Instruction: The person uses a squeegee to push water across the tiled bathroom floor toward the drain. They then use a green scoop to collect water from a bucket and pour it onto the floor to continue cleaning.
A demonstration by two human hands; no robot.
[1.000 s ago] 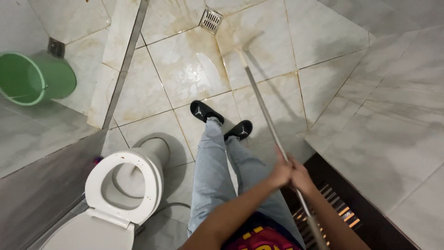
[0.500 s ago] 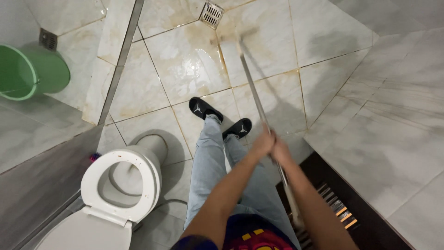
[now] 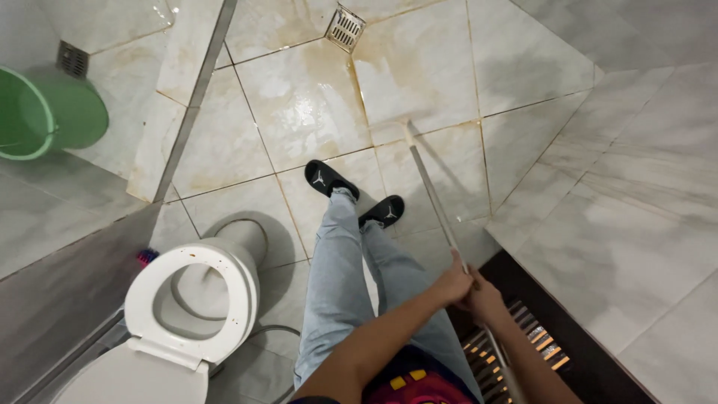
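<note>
Pale marble-look floor tiles (image 3: 299, 97), wet and rust-stained, with a square drain (image 3: 345, 28) far ahead of the fingers. White toilet (image 3: 191, 299) and green bucket (image 3: 48, 112) off left; dark slatted grate (image 3: 538, 344) just beneath.

Your feet in sandals (image 3: 357, 196) stand mid-floor (image 3: 299, 112). Toilet (image 3: 191, 299) sits to your left, bucket (image 3: 45, 112) further left & ahead, behind a low curb (image 3: 191, 97). Drain grate (image 3: 345, 28) lies straight ahead at far edge. Long pole (image 3: 434, 202) runs from your hands, left hand (image 3: 454, 284) just ahead of right hand (image 3: 485, 301), fwd to floor right of your feet. Slatted grate (image 3: 523, 344) lies right, beside you.
</note>
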